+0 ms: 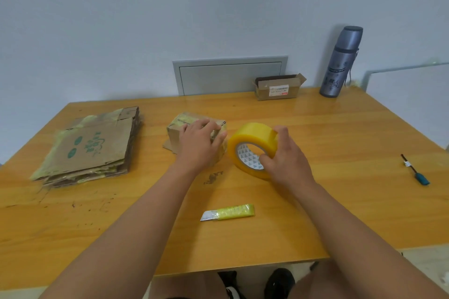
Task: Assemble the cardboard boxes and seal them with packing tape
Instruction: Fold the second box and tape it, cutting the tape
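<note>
Left hand [201, 145] flat on small cardboard box [177, 133]; right hand [284, 155] grips glossy yellow tape roll [250, 143]

We look forward and down from head height, close over the wooden table [315, 201], probably seated, facing the white wall [218, 7].

A plain back room serving as a makeshift packing station: bare pale walls with a grey access panel [230, 76], a scuffed wooden surface [315, 201] carrying flattened cartons [92, 145], a tape roll [251, 149], a yellow utility knife [228, 212], a pen [415, 170], an open parcel box [279, 87] and a steel flask [341, 62].
</note>
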`<state>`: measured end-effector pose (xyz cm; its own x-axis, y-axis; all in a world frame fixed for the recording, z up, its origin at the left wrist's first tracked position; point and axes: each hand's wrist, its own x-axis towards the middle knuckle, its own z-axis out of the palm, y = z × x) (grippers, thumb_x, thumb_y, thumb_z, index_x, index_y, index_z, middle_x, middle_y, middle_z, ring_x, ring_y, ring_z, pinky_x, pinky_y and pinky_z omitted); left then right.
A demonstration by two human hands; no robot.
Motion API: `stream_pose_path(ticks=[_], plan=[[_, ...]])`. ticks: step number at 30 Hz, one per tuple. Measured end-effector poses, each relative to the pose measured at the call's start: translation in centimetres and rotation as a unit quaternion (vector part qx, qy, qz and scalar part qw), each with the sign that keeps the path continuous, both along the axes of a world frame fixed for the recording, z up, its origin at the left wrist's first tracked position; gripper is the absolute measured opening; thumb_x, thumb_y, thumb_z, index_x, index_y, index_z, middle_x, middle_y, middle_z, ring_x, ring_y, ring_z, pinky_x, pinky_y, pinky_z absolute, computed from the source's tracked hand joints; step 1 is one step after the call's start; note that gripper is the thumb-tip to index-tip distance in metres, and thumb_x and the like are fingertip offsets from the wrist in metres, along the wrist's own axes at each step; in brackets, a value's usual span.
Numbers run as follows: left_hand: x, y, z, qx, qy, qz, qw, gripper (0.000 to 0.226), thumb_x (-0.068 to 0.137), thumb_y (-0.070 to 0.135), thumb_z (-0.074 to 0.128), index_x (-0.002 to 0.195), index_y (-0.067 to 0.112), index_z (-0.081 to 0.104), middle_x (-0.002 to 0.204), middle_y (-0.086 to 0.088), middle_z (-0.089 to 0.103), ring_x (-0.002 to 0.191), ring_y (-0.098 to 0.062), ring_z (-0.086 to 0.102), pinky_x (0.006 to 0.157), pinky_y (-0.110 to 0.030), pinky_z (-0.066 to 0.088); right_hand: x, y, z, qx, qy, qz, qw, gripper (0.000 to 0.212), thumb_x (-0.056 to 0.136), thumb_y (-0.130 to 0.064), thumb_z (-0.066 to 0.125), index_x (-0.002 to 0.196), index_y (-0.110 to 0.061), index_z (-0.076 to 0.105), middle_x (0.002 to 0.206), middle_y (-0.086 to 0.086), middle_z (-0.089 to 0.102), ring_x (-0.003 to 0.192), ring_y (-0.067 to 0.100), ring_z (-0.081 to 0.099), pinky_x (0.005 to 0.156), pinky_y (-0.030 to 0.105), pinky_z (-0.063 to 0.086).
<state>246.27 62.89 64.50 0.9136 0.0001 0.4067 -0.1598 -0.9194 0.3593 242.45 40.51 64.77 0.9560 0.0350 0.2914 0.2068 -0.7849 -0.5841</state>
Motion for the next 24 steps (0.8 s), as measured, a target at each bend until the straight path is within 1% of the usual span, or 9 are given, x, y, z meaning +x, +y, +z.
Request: stream_pose_path(ticks=[2, 5, 10, 13, 16, 18, 20, 22, 24], plan=[[0.2, -0.2, -0.1, 0.002, -0.011, 0.007, 1.0, 0.025, 0.098, 0.046, 0.051, 0.109, 0.028, 0.065, 0.129, 0.0, 0.059, 0.123, -0.02, 0.049, 0.11, -0.043, 0.021, 0.2, -0.2, 0.5, -0.038, 0.01, 0.013, 0.999, 0.061, 0.089, -0.031, 0.063, 0.138, -0.019, 0.029, 0.1, 0.001, 0.045, 0.081, 0.025, 0.049, 0.06, 0.034, 0.036], [0.1, -0.1, -0.1, 0.007, -0.011, 0.001, 1.0, 0.026, 0.097, 0.047, 0.053, 0.11, 0.027, 0.065, 0.129, -0.001, 0.059, 0.123, -0.021, 0.048, 0.108, -0.042, 0.021, 0.7, -0.5, 1.2, -0.079, 0.024, 0.031, 0.996, 0.063, 0.09, -0.035, 0.063, 0.139, -0.02, 0.025, 0.097, 0.001, 0.044, 0.077, 0.025, 0.048, 0.056, 0.033, 0.033], [0.0, 0.0, 0.1, 0.003, -0.008, -0.006, 1.0, 0.032, 0.096, 0.051, 0.053, 0.114, 0.027, 0.065, 0.133, 0.0, 0.057, 0.126, -0.02, 0.047, 0.112, -0.044, 0.02, 0.8, -0.9, 1.3, -0.074, 0.018, 0.034, 0.997, 0.066, 0.089, -0.034, 0.063, 0.142, -0.023, 0.024, 0.097, -0.001, 0.044, 0.076, 0.023, 0.048, 0.054, 0.033, 0.032], [0.2, 0.5, 0.0, 0.015, -0.002, -0.003, 1.0, 0.031, 0.098, 0.05, 0.05, 0.116, 0.029, 0.063, 0.136, 0.001, 0.055, 0.128, -0.02, 0.046, 0.115, -0.047, 0.019, 0.4, -1.0, 1.2, -0.085, 0.018, 0.032, 0.996, 0.066, 0.09, -0.034, 0.061, 0.144, -0.026, 0.023, 0.106, -0.001, 0.046, 0.082, 0.022, 0.05, 0.059, 0.033, 0.037], [0.6, 1.5, 0.2, 0.012, 0.007, 0.017, 1.0, 0.031, 0.099, 0.05, 0.046, 0.119, 0.031, 0.061, 0.138, 0.004, 0.054, 0.131, -0.019, 0.045, 0.118, -0.05, 0.016, 0.6, -1.1, 2.0, -0.132, 0.025, 0.03, 0.99, 0.066, 0.091, -0.035, 0.06, 0.146, -0.033, 0.022, 0.116, 0.002, 0.05, 0.092, 0.024, 0.053, 0.066, 0.036, 0.045], [0.8, 2.0, 0.4, 0.003, 0.018, 0.029, 0.999, 0.033, 0.1, 0.05, 0.045, 0.123, 0.032, 0.059, 0.139, 0.004, 0.054, 0.133, -0.019, 0.044, 0.119, -0.049, 0.013, 0.8, -0.9, 2.4, -0.15, 0.029, 0.027, 0.988, 0.07, 0.092, -0.036, 0.06, 0.149, -0.038, 0.019, 0.119, 0.004, 0.05, 0.096, 0.025, 0.055, 0.067, 0.036, 0.047], [0.9, 2.0, 0.4, -0.003, 0.035, 0.042, 0.998, 0.035, 0.1, 0.051, 0.044, 0.127, 0.031, 0.056, 0.139, 0.001, 0.056, 0.138, -0.021, 0.04, 0.121, -0.047, 0.009, 0.8, -0.8, 1.8, -0.109, 0.026, 0.017, 0.994, 0.079, 0.09, -0.035, 0.063, 0.152, -0.042, 0.014, 0.119, 0.001, 0.048, 0.095, 0.022, 0.053, 0.068, 0.035, 0.046], [0.9, 1.9, 0.3, 0.001, 0.049, 0.051, 0.998, 0.04, 0.101, 0.052, 0.041, 0.132, 0.029, 0.052, 0.143, 0.0, 0.054, 0.144, -0.021, 0.033, 0.121, -0.045, 0.007, 0.2, -1.1, 0.1, 0.036, 0.037, 0.014, 0.999, 0.087, 0.087, -0.031, 0.069, 0.153, -0.04, 0.013, 0.119, -0.004, 0.048, 0.099, 0.019, 0.052, 0.072, 0.033, 0.043], [1.1, 1.9, 0.2, 0.006, 0.052, 0.05, 0.997, 0.044, 0.101, 0.053, 0.039, 0.135, 0.028, 0.051, 0.146, 0.0, 0.051, 0.145, -0.021, 0.03, 0.121, -0.045, 0.007, -0.8, -1.5, -1.6, 0.197, 0.065, 0.023, 0.978, 0.086, 0.085, -0.023, 0.072, 0.15, -0.039, 0.018, 0.121, -0.005, 0.053, 0.104, 0.018, 0.056, 0.075, 0.027, 0.043]])
